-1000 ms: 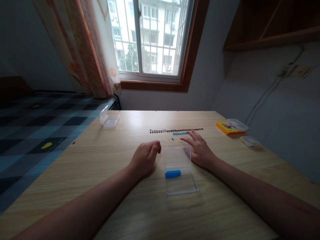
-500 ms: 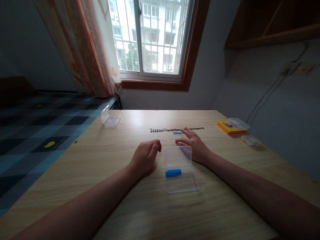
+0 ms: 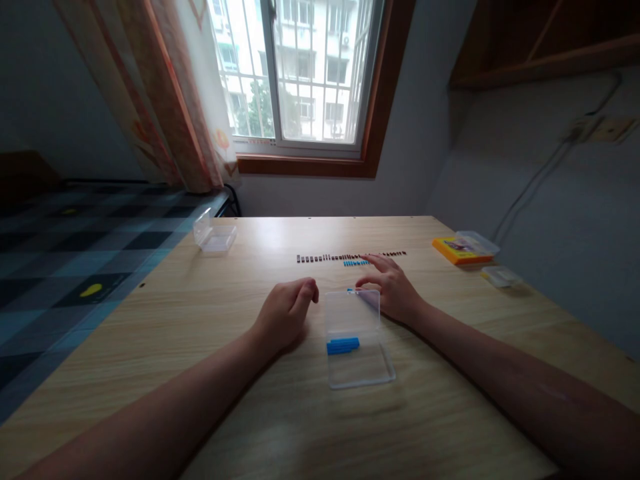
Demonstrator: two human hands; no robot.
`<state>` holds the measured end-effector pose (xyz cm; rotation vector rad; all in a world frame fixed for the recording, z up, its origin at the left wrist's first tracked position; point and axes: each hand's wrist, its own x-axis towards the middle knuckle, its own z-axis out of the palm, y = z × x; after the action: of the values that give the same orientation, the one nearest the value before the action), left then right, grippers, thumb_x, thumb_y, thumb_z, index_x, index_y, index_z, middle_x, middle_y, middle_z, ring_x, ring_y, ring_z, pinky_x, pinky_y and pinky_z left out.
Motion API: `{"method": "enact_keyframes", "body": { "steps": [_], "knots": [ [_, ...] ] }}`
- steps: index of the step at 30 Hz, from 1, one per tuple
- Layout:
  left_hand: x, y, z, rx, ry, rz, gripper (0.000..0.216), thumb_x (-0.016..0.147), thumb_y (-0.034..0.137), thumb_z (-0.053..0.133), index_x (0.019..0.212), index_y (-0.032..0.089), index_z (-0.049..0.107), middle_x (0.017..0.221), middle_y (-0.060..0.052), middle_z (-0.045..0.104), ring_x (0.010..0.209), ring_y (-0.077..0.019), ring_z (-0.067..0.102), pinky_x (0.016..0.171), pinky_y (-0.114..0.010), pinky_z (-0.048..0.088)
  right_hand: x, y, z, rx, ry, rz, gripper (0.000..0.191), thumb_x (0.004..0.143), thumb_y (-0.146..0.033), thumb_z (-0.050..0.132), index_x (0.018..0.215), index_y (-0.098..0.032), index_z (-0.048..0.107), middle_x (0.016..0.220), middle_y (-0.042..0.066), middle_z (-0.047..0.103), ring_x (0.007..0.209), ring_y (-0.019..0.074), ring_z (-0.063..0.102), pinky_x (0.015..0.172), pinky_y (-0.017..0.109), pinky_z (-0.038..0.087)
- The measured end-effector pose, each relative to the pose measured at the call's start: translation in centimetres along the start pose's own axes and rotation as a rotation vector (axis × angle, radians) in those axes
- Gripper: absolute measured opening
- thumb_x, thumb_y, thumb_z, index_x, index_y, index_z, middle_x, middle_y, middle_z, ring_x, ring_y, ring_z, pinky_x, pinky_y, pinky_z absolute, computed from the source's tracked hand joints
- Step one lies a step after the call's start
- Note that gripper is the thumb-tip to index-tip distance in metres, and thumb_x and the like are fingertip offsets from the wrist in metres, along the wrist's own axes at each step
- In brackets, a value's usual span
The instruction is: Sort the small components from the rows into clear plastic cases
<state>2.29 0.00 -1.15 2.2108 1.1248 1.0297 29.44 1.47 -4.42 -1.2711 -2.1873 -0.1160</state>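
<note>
An open clear plastic case (image 3: 357, 363) lies on the wooden table (image 3: 260, 413) with a stack of small blue pieces (image 3: 343, 345) inside. My left hand (image 3: 283, 315) rests curled in a loose fist just left of the case, with nothing visible in it. My right hand (image 3: 393, 290) is behind the raised lid and pinches a small blue piece (image 3: 351, 291) at the lid's top edge. Farther back lie a row of small dark pieces (image 3: 330, 257) and a short row of blue pieces (image 3: 354, 263).
A second open clear case (image 3: 214, 235) sits at the far left of the table. At the far right are a yellow box (image 3: 460, 250) with a clear lid and another small clear case (image 3: 500, 276). A bed with a checked cover (image 3: 75, 267) adjoins the table's left edge.
My right hand drew back from the blue row toward the case lid, taking a small blue piece between its fingertips. The left hand stayed put.
</note>
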Motion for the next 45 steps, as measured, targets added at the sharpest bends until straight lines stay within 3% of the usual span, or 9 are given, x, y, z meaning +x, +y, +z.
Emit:
{"method": "enact_keyframes", "body": {
  "steps": [5, 14, 23, 29, 34, 36, 39, 42, 45],
  "knots": [
    [-0.1, 0.0, 0.0, 0.002, 0.006, 0.005, 0.047, 0.099, 0.042, 0.032, 0.068, 0.019, 0.060, 0.056, 0.001, 0.053, 0.056, -0.0155, 0.050, 0.057, -0.027, 0.035, 0.1, -0.5, 0.1, -0.017, -0.011, -0.007, 0.021, 0.090, -0.032, 0.073, 0.108, -0.027, 0.080, 0.146, 0.014, 0.058, 0.137, 0.0335, 0.049, 0.113, 0.056, 0.039],
    [0.0, -0.1, -0.1, 0.006, 0.011, 0.012, 0.048, 0.099, 0.042, 0.032, 0.068, 0.019, 0.060, 0.056, 0.002, 0.053, 0.055, -0.0153, 0.050, 0.057, -0.027, 0.035, 0.1, -0.5, -0.1, 0.043, -0.021, -0.032, 0.010, 0.091, -0.029, 0.073, 0.092, -0.027, 0.082, 0.116, 0.008, 0.074, 0.106, 0.0273, 0.061, 0.094, 0.045, 0.049],
    [-0.1, -0.2, 0.0, -0.002, 0.008, 0.001, 0.047, 0.099, 0.042, 0.033, 0.068, 0.019, 0.060, 0.056, 0.001, 0.053, 0.056, -0.0158, 0.051, 0.056, -0.027, 0.035, 0.3, -1.4, -0.3, 0.059, 0.003, -0.043, 0.011, 0.087, -0.016, 0.073, 0.081, -0.023, 0.080, 0.090, 0.005, 0.076, 0.087, 0.0220, 0.062, 0.082, 0.036, 0.049],
    [-0.2, -0.2, -0.1, -0.003, 0.008, 0.007, 0.047, 0.099, 0.042, 0.032, 0.068, 0.019, 0.060, 0.056, 0.001, 0.053, 0.056, -0.0157, 0.051, 0.056, -0.027, 0.035, -0.7, 0.7, -4.3, 0.026, 0.215, 0.061, 0.011, 0.088, -0.021, 0.069, 0.083, -0.021, 0.078, 0.086, 0.008, 0.073, 0.090, 0.0255, 0.064, 0.084, 0.041, 0.050],
    [-0.2, -0.2, -0.1, -0.005, 0.006, 0.009, 0.048, 0.099, 0.043, 0.032, 0.068, 0.019, 0.060, 0.056, 0.001, 0.052, 0.056, -0.0155, 0.051, 0.056, -0.027, 0.036, -0.5, 0.4, -8.5, 0.081, 0.478, 0.011, 0.009, 0.089, -0.026, 0.072, 0.082, -0.020, 0.075, 0.070, 0.002, 0.063, 0.069, 0.0187, 0.059, 0.069, 0.035, 0.048],
    [-0.1, -0.1, 0.0, -0.004, 0.008, 0.005, 0.048, 0.099, 0.043, 0.032, 0.068, 0.019, 0.060, 0.056, 0.001, 0.053, 0.057, -0.0156, 0.052, 0.056, -0.027, 0.036, -0.6, -1.5, -9.3, 0.178, 0.411, -0.096, 0.006, 0.089, -0.024, 0.073, 0.085, -0.021, 0.075, 0.072, 0.001, 0.063, 0.068, 0.0164, 0.058, 0.065, 0.031, 0.047],
    [-0.2, 0.0, 0.0, -0.003, 0.008, -0.002, 0.049, 0.099, 0.043, 0.032, 0.068, 0.019, 0.060, 0.057, 0.001, 0.053, 0.059, -0.0158, 0.053, 0.056, -0.026, 0.036, -1.4, -5.1, -9.1, 0.387, 0.072, -0.257, 0.008, 0.091, -0.022, 0.070, 0.086, -0.021, 0.076, 0.074, 0.002, 0.064, 0.069, 0.0141, 0.059, 0.063, 0.028, 0.046],
    [-0.3, 0.1, 0.0, -0.005, 0.006, -0.008, 0.048, 0.100, 0.043, 0.032, 0.068, 0.019, 0.060, 0.057, 0.001, 0.054, 0.059, -0.0161, 0.053, 0.056, -0.026, 0.036, -2.4, -7.8, -8.4, 0.367, -0.246, -0.330, 0.013, 0.093, -0.021, 0.067, 0.084, -0.021, 0.075, 0.073, 0.002, 0.065, 0.069, 0.0144, 0.057, 0.066, 0.029, 0.043],
    [-0.3, 0.1, 0.1, -0.011, 0.002, -0.007, 0.048, 0.100, 0.042, 0.032, 0.068, 0.019, 0.060, 0.058, 0.001, 0.054, 0.059, -0.0160, 0.053, 0.056, -0.026, 0.036, -3.0, -8.8, -7.9, 0.316, -0.399, -0.309, 0.013, 0.092, -0.021, 0.066, 0.083, -0.021, 0.076, 0.073, 0.002, 0.066, 0.070, 0.0149, 0.056, 0.066, 0.029, 0.041]
  ]
}}
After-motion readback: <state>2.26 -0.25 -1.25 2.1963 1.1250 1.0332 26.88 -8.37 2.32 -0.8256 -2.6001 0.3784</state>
